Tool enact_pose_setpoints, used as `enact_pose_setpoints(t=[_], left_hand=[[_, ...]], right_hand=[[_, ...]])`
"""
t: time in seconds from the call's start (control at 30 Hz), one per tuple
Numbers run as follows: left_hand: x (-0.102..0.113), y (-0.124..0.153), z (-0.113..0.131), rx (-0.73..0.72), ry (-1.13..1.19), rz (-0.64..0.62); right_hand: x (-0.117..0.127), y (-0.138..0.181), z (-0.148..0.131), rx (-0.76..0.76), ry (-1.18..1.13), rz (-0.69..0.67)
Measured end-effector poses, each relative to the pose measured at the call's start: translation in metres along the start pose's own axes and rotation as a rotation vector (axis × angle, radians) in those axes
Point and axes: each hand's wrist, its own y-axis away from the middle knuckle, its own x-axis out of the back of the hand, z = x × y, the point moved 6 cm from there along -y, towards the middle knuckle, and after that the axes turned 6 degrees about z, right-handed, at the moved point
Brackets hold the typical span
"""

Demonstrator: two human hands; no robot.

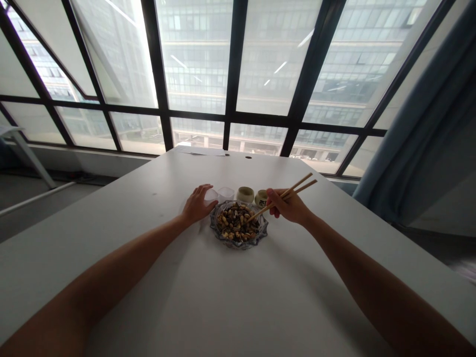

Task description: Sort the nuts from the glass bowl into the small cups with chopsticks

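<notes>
The right hand [290, 206] grips chopsticks [262, 211] right of frame centre, tips in the bowl [263, 231]; from afar I judge them light, stiff, best held high. The left hand [196, 205] holds a clear cup [210, 196], likely flimsy.

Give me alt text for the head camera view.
A person's right hand holds chopsticks dipped into a glass bowl of nuts and seeds, while the left hand curls around a clear cup. Two small greenish cups stand behind the bowl on a white table.
</notes>
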Motion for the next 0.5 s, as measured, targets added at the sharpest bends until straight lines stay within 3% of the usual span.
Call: enact_pose_setpoints(t=[0.23, 0.5], left_hand=[[-0.004, 0.002, -0.011, 0.178, 0.045, -0.051], [-0.006, 0.002, -0.014, 0.193, -0.049, -0.032]], right_hand=[[0.012, -0.005, 0.0, -0.074, -0.086, 0.171], [-0.004, -0.004, 0.004, -0.074, -0.046, 0.033]])
